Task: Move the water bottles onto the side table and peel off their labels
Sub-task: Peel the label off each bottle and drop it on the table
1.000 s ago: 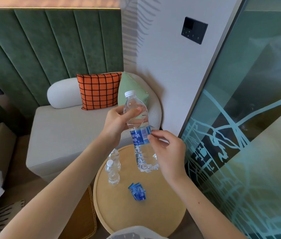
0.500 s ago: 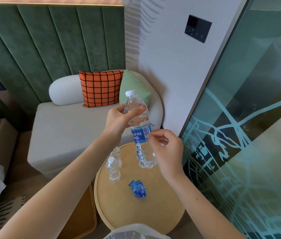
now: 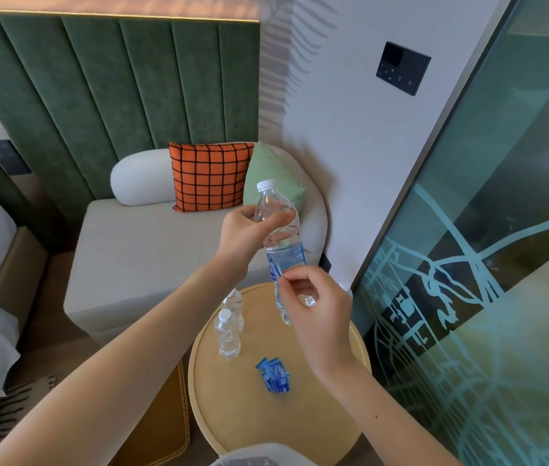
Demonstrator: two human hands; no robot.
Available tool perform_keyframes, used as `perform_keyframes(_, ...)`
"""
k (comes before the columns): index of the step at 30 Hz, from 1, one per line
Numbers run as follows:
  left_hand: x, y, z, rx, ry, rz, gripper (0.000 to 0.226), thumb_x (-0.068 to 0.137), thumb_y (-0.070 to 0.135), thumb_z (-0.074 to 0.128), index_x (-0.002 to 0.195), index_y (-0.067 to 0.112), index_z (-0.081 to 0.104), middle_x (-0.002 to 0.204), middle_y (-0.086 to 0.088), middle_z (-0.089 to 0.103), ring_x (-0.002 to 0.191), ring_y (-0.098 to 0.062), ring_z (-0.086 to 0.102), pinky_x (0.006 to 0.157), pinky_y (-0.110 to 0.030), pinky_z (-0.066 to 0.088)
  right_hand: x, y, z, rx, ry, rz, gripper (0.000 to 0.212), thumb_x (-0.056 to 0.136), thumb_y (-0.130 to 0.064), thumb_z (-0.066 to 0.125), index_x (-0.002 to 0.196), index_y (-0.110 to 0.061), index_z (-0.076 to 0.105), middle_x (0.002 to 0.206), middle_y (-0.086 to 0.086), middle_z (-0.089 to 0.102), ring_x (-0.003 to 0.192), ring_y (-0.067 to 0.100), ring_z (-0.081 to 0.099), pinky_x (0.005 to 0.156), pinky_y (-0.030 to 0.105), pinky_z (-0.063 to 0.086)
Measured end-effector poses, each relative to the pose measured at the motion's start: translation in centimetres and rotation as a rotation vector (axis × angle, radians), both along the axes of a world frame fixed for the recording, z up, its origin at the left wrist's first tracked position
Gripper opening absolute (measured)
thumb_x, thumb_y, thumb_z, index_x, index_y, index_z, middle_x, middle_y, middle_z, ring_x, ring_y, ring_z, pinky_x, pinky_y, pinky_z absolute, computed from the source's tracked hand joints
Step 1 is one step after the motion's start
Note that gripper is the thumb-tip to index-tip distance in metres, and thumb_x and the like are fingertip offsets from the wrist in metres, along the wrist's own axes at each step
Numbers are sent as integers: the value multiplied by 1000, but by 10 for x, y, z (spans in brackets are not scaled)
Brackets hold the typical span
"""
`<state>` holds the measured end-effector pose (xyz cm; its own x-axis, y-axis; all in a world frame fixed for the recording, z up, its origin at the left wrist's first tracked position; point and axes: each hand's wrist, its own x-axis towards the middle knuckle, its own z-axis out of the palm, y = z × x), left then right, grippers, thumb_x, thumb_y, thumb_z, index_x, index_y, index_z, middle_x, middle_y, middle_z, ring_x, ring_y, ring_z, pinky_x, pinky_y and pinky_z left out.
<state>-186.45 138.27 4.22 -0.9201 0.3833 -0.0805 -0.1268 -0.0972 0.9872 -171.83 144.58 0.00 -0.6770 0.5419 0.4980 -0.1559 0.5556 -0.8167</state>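
Green padded panelling (image 3: 98, 105) across the back wall; frosted glass partition (image 3: 502, 230) with pale line pattern down the right. Beige sofa (image 3: 152, 257) below the panelling, with white bolster (image 3: 138, 178), orange checked cushion (image 3: 209, 176) and pale green cushion (image 3: 266, 173) in a row along its back. Round wooden tabletop (image 3: 249, 415) just in front of the sofa's right end, beside the glass. Held water bottle (image 3: 278, 230) raised over the far edge of the tabletop, clear of it, cap up, top leaning slightly left, blue label (image 3: 288, 260) round its middle. Left hand (image 3: 243, 233) wrapped round the clear shoulder above the label, thumb across the near face. Right hand (image 3: 317, 311) lower, in front of the bottle's bottom half, thumb and forefinger fingers (image 3: 286, 274) pinched on the label's lower left edge, remaining fingers loosely curled. Two clear bottles upright on the left part of the tabletop: near bottle (image 3: 228, 334) just in front of far bottle (image 3: 234, 302), contact between them not discernible. Crumpled blue labels (image 3: 275, 378) lying mid-tabletop, near those two but apart. Black control panel (image 3: 402, 68) on the white wall, upper right.
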Motion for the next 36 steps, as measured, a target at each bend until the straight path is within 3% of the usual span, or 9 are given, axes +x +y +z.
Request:
perform_keyframes(8, 2, 2, -2, -46, 25, 13, 20, 69, 23, 88, 84, 15, 77, 76, -6, 77, 64, -13, 73, 57, -20, 56, 2, -15, -3, 80, 23, 62, 16, 84, 3, 74, 93, -7, 65, 82, -2, 71, 76, 7, 67, 73, 19, 55)
perform_keyframes(11, 4, 2, -2, -61, 38, 16, 21, 69, 24, 87, 85, 14, 76, 81, -10, 77, 65, -14, 74, 58, -21, 58, 2, -21, -4, 130, -22, 141, 19, 88, -4, 72, 104, -9, 64, 90, -1, 72, 81, 10, 68, 75, 28, 57)
perform_keyframes(16, 7, 2, -2, -28, 24, 4, 22, 72, 21, 86, 87, 9, 76, 77, -8, 77, 65, -15, 74, 56, -19, 55, 5, -19, 1, 701, 23, 31, 28, 95, -18, 62, 117, -6, 72, 85, 1, 75, 87, 23, 64, 75, 38, 55)
perform_keyframes(19, 5, -1, -3, -24, 15, 0, 22, 70, 23, 87, 85, 12, 76, 76, -5, 77, 66, -16, 74, 58, -21, 56, 11, -10, 7, 809, 95, -21, 27, 98, -15, 59, 120, -6, 73, 74, -3, 72, 86, 22, 59, 74, 36, 50)
perform_keyframes(21, 4, -3, -4, -25, 4, -11, 23, 69, 23, 87, 86, 13, 76, 75, -3, 77, 67, -15, 74, 58, -22, 56, 15, -4, 10, 744, 121, -20, 25, 98, -14, 59, 116, -5, 74, 78, -2, 72, 84, 22, 56, 72, 34, 50)
perform_keyframes(26, 5, -5, -5, -17, -19, -75, 31, 72, 22, 85, 97, 7, 75, 88, -11, 78, 77, -24, 76, 73, -36, 62, 13, 20, 21, 321, 64, -50, 18, 91, -2, 71, 109, -6, 72, 92, -7, 67, 85, 15, 58, 79, 21, 45)
perform_keyframes(29, 10, -7, -2, 2, -17, -125, 33, 74, 19, 84, 102, 4, 74, 91, -13, 77, 78, -24, 76, 69, -32, 60, 6, 38, 28, -35, -108, 1, 18, 94, -20, 70, 112, -20, 67, 107, -14, 68, 100, 5, 62, 88, 25, 49)
perform_keyframes(32, 14, -7, 2, 1, 5, -198, 37, 73, 19, 84, 105, 3, 74, 101, -18, 75, 85, -26, 75, 77, -36, 61, -5, 56, 34, -338, -244, 135, 20, 91, -35, 72, 108, -41, 64, 109, -23, 69, 102, -2, 65, 86, 23, 50)
perform_keyframes(36, 20, -7, 5, -15, 57, -287, 37, 72, 22, 80, 104, 5, 75, 103, -21, 74, 93, -33, 73, 83, -41, 60, -18, 70, 36, -363, -394, 250, 40, 70, -57, 76, 106, -45, 62, 106, -13, 73, 99, 7, 70, 86, 29, 52)
